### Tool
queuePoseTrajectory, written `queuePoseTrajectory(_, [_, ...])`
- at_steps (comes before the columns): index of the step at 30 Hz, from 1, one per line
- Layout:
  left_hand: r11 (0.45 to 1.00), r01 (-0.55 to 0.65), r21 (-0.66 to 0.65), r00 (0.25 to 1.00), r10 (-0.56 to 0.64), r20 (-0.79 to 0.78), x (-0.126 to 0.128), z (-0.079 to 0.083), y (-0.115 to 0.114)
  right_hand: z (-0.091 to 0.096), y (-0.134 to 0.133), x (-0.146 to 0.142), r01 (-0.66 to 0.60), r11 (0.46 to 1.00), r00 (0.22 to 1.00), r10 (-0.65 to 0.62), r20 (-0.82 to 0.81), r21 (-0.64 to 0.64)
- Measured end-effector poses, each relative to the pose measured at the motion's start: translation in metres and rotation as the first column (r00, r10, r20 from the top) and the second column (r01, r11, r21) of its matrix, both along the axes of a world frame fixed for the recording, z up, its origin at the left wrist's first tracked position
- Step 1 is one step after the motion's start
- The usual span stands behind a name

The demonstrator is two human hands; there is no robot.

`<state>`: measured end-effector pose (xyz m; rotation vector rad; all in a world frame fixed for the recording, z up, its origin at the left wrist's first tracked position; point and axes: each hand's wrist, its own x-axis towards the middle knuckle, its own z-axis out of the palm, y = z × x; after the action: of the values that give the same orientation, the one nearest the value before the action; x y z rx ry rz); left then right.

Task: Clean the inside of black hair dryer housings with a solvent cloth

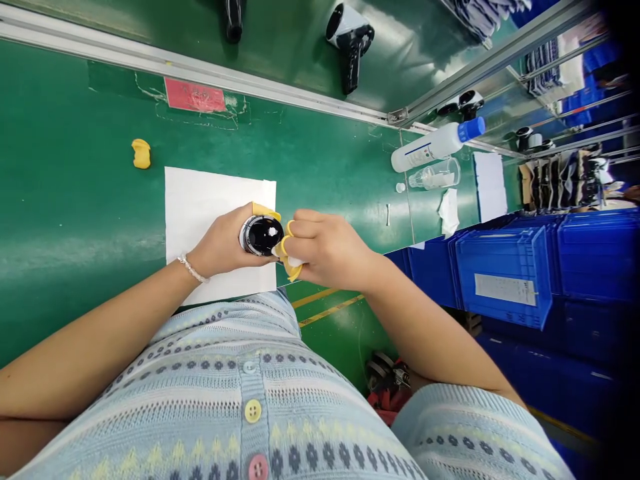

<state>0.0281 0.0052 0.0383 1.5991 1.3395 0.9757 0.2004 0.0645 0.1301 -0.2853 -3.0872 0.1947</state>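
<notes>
Left hand (pixel 220 245) is gripping a black-lensed device (pixel 261 235) over the white sheet (pixel 200 193); right hand (pixel 327 252) is pinching a small white wipe (pixel 295 261) against it.

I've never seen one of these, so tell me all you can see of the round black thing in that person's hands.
The round device is small, with a glossy black domed face mirroring the lights, set in a pale silvery ring; it looks like plastic. It faces up toward the camera, over the white sheet on the green table. The left hand grips its body; the right hand, wearing yellow fingertip covers, presses a white bit against its rim.
</notes>
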Motion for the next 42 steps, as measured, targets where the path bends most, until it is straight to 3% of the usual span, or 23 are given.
queuePoseTrajectory(7, [1.000, -0.006, -0.007, 1.000, 0.006, -0.006, 0.000, -0.002, 0.000, 0.004, 0.002, -0.006, -0.042, 0.999, 0.994, 0.046, 0.102, -0.034])
queuePoseTrajectory(12, [1.000, 0.007, -0.011, 1.000, -0.007, -0.002, -0.001, -0.001, -0.001, 0.008, 0.005, -0.009, -0.105, 0.992, 0.993, 0.108, 0.056, -0.064])
queuePoseTrajectory(16, [1.000, 0.018, -0.022, 1.000, -0.018, -0.008, -0.001, 0.000, -0.001, 0.008, 0.007, -0.008, -0.063, 0.995, 0.987, 0.073, 0.140, -0.072])
queuePoseTrajectory(19, [1.000, 0.002, -0.013, 1.000, -0.002, -0.004, -0.002, -0.001, 0.000, 0.000, 0.002, -0.009, -0.050, 0.997, 0.998, 0.052, 0.040, -0.051])
queuePoseTrajectory(22, [1.000, -0.008, -0.006, 1.000, 0.008, 0.021, -0.005, 0.000, 0.000, -0.012, -0.007, -0.011, 0.041, 0.997, 0.975, -0.055, -0.213, -0.070])
queuePoseTrajectory(24, [1.000, 0.006, 0.014, 0.999, -0.007, 0.043, -0.006, 0.001, 0.000, -0.018, -0.011, -0.011, 0.155, 0.976, 0.920, -0.199, -0.337, -0.154])
queuePoseTrajectory(26, [0.999, 0.019, 0.030, 0.998, -0.021, 0.052, -0.006, 0.002, 0.000, -0.020, -0.014, -0.012, 0.273, 0.936, 0.859, -0.342, -0.381, -0.223])
queuePoseTrajectory(28, [0.999, 0.015, 0.036, 0.999, -0.016, 0.046, -0.006, 0.002, 0.000, -0.022, -0.017, -0.015, 0.378, 0.901, 0.813, -0.433, -0.390, -0.212])
queuePoseTrajectory(34, [1.000, -0.003, 0.029, 1.000, 0.003, 0.019, -0.005, -0.001, -0.001, -0.033, -0.025, -0.029, 0.519, 0.854, 0.769, -0.488, -0.412, -0.043])
queuePoseTrajectory(40, [1.000, -0.007, 0.019, 1.000, 0.007, 0.026, -0.005, 0.002, -0.002, -0.039, -0.034, -0.036, 0.564, 0.822, 0.750, -0.470, -0.465, 0.077])
queuePoseTrajectory(42, [1.000, -0.010, 0.016, 0.999, 0.009, 0.033, -0.005, 0.002, -0.002, -0.039, -0.035, -0.037, 0.548, 0.834, 0.757, -0.462, -0.462, 0.063])
